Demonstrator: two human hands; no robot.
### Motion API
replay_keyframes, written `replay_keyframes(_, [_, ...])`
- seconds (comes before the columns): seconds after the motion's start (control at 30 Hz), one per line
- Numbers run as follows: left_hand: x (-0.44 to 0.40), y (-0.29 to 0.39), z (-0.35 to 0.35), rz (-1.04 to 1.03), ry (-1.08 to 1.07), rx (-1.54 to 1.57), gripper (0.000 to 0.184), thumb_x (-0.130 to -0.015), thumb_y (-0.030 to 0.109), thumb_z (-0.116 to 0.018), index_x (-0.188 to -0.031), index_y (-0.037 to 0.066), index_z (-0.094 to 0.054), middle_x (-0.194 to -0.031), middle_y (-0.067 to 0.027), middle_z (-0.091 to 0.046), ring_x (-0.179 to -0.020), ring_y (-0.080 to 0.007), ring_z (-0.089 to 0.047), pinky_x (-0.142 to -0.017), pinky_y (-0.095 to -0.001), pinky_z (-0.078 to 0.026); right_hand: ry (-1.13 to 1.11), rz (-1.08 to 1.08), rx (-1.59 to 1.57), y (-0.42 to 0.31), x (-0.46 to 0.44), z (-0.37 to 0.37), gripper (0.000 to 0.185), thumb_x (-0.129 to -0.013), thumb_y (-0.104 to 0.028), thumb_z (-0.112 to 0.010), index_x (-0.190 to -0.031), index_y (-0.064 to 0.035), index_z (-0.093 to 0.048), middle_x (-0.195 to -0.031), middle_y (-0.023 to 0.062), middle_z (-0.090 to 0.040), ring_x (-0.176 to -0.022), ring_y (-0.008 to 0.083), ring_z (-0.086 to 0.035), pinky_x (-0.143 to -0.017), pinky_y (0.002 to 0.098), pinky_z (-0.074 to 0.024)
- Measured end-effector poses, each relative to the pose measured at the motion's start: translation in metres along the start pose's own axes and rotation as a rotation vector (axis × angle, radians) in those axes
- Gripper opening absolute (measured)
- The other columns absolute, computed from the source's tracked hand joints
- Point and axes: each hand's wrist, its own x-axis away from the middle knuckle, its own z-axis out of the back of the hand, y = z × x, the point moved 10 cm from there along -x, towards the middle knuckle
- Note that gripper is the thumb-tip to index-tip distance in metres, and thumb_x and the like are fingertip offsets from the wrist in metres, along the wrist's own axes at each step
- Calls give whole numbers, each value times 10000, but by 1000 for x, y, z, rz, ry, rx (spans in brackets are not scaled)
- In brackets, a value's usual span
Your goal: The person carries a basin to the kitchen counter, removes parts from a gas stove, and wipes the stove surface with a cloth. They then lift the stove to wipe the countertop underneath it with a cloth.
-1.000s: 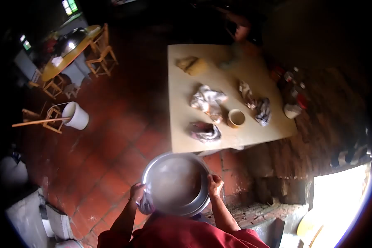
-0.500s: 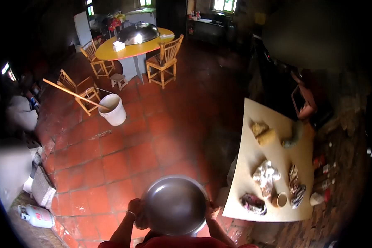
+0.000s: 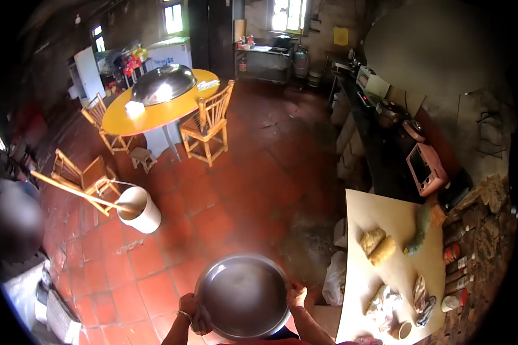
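Note:
A wide, round grey metal basin [image 3: 243,296] is held in front of my body, low in the view. My left hand [image 3: 193,311] grips its left rim, with a bracelet on the wrist. On the opposite side, my right hand [image 3: 296,294] is closed on the right rim. The inside of the basin looks smooth and dark, and I cannot tell whether there is liquid in it. Both hands hold it over the red tiled floor [image 3: 135,276].
A white bucket [image 3: 147,221] with a long wooden stick stands ahead left. Beyond it are bamboo chairs [image 3: 210,126] and a yellow table [image 3: 118,119] bearing a metal dome cover [image 3: 164,84]. A pale tabletop [image 3: 360,213] with wrapped items and a cup [image 3: 403,330] lies right.
My view has tilted up and turned slightly right, so more of the far wall and right counter shows. Both hands still hold the basin by its rim.

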Motion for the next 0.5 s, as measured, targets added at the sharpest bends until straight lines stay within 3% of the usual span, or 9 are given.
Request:
replay_keyframes(0.07, [-42, 17, -4, 39, 15, 50, 271, -775, 274, -649, -792, 9, -701, -714, -158, -675, -666, -245, -641, -643, -391, -506, 10, 7, 22, -30, -44, -23, 112, -788, -102, -672, -778, 9, -659, -629, 44, -616, -608, 122, -549, -587, 325, -460])
replay_keyframes(0.17, [-126, 35, -20, -248, 24, -344, 275, -784, 277, -645, -774, 8, -697, -693, -142, -666, -641, -235, -616, -626, -388, -495, -35, 9, 75, -74, -110, -54, 140, -787, -127, -685, -823, 9, -687, -640, 58, -634, -605, 144, -573, -598, 324, -471])
replay_keyframes(0.2, [-141, 55, -17, -218, 17, -71, 316, -794, 319, -635, -769, 9, -691, -718, -162, -665, -652, -266, -621, -639, -401, -496, -33, -8, 53, -85, -135, -66, 147, -788, -132, -686, -827, 9, -691, -643, 60, -637, -604, 147, -577, -597, 323, -471])
replay_keyframes(0.27, [-188, 76, -20, 27, -12, -63, 362, -800, 363, -623, -787, 7, -691, -757, -188, -667, -678, -284, -634, -659, -408, -504, -48, -174, 23, -76, -175, -89, 149, -804, -134, -684, -838, 9, -706, -679, 62, -660, -634, 126, -574, -613, 312, -475])
replay_keyframes(0.33, [-223, 121, -24, 36, -31, 22, 369, -797, 372, -619, -798, 10, -691, -768, -196, -664, -696, -298, -641, -678, -418, -511, -78, -276, -37, -100, -220, -106, 153, -814, -137, -684, -839, 12, -710, -694, 64, -670, -651, 115, -571, -623, 308, -478])
replay_keyframes(0.47, [-324, 167, -47, -29, -27, -35, 331, -798, 343, -616, -813, 22, -694, -760, -197, -657, -718, -322, -644, -697, -426, -519, -22, -124, 36, -143, -319, -142, 171, -827, -135, -695, -850, 35, -703, -684, 24, -647, -666, 100, -562, -620, 292, -467])
replay_keyframes(0.5, [-356, 176, -60, -135, -30, -5, 281, -794, 298, -614, -804, 28, -691, -777, -201, -659, -739, -327, -651, -706, -433, -523, -12, -109, 94, -153, -341, -150, 169, -825, -125, -700, -845, 43, -696, -679, -3, -627, -661, 93, -554, -612, 281, -458])
